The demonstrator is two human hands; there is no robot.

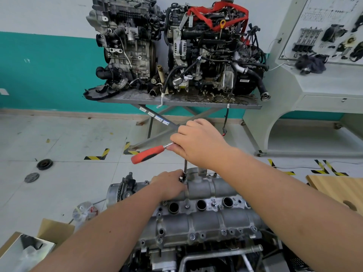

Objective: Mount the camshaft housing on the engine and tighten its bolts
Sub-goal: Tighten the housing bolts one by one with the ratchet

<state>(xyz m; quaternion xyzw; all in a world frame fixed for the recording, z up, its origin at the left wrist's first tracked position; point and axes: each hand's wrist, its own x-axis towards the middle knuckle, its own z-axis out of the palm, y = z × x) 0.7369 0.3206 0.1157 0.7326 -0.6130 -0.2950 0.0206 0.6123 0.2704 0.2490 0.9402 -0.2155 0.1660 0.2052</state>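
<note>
A: Red and black, that grip on the ratchet (148, 153). Which hand has it?

B: The right hand (198, 143); its fingers curl over the head end of the ratchet, with the handle sticking out to the left. A thin extension bar (185, 169) drops straight down from under that hand to the far edge of the camshaft housing (204, 211).

A: And the left hand (170, 184)?

B: It rests on the far tube of the housing, fingertips gathered round the foot of the extension bar, pinching it where it meets a bolt; the bolt itself is hidden.

A: Where does the housing sit?

B: On top of the engine (196, 252) just below the camera, bolts showing along its near flange.

A: Any writing?

B: White labels (155, 115) on the leg of the steel table (176, 100) behind, too small to read
</note>
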